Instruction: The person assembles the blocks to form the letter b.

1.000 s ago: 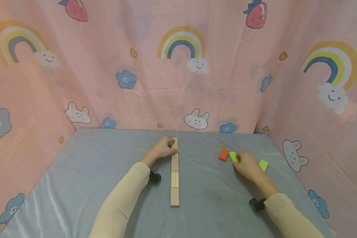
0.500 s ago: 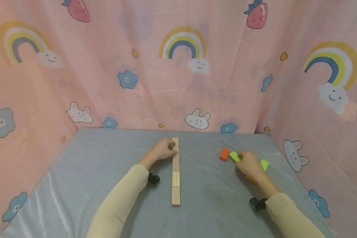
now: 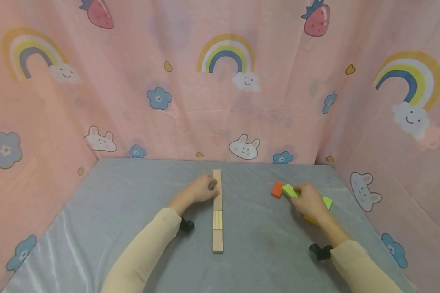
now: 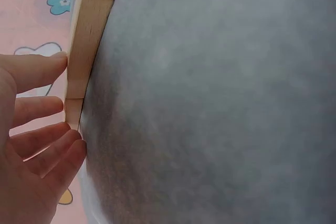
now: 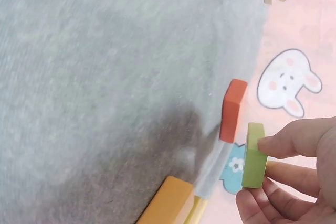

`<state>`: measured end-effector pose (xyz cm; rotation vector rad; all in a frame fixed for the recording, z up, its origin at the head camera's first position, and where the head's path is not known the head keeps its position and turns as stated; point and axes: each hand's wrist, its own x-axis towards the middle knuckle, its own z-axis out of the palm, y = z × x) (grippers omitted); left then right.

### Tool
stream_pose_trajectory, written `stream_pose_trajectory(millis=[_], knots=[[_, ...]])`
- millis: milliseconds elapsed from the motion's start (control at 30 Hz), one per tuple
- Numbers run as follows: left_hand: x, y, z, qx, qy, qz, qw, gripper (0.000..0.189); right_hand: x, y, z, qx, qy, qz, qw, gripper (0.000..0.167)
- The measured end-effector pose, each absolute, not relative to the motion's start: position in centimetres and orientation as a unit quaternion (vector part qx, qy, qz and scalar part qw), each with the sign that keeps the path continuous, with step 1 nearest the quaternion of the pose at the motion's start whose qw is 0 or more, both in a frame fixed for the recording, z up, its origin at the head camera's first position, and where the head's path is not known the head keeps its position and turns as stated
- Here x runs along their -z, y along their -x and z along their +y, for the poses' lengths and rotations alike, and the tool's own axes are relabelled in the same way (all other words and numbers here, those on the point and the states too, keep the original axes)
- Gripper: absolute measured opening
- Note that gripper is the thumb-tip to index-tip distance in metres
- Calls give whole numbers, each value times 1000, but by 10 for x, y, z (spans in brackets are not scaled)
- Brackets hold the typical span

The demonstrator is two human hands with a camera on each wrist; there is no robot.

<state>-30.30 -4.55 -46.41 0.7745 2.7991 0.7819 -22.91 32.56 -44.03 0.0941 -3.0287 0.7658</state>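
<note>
A straight row of plain wooden blocks (image 3: 218, 219) runs away from the person near the middle of the table. Beside its far part, my left hand (image 3: 201, 189) touches the row's side with thumb and fingertips; the left wrist view shows the fingers spread along the wooden blocks (image 4: 86, 40). On the right, my right hand (image 3: 309, 201) pinches a light green block (image 5: 254, 161) between thumb and fingers, held just above the cloth. Left of it lies an orange-red block (image 3: 277, 190). A yellow block (image 3: 311, 220) is partly hidden under the right wrist.
Another light green block (image 3: 328, 202) lies right of the right hand. Grey cloth (image 3: 256, 252) covers the table. A pink printed curtain (image 3: 183, 134) closes off the back and both sides.
The green block in my right hand has risen and tilted slightly, and the yellow block beneath has come into sight. My left hand has slid a little nearer along the row.
</note>
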Motion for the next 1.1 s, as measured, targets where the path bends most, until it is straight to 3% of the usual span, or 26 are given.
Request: stream_pose_trajectory(millis=[533,900,1100], knots=[[465,287,-52,-216,-303,927,45,40,429,222,299,-260,-67,-962,48,41],[465,275,-55,-204,-316,924,72,50,430,224,276,-297,-111,-945,84,35],[465,268,-55,-201,-314,924,81,53,433,224,265,-306,-114,-942,78,34]])
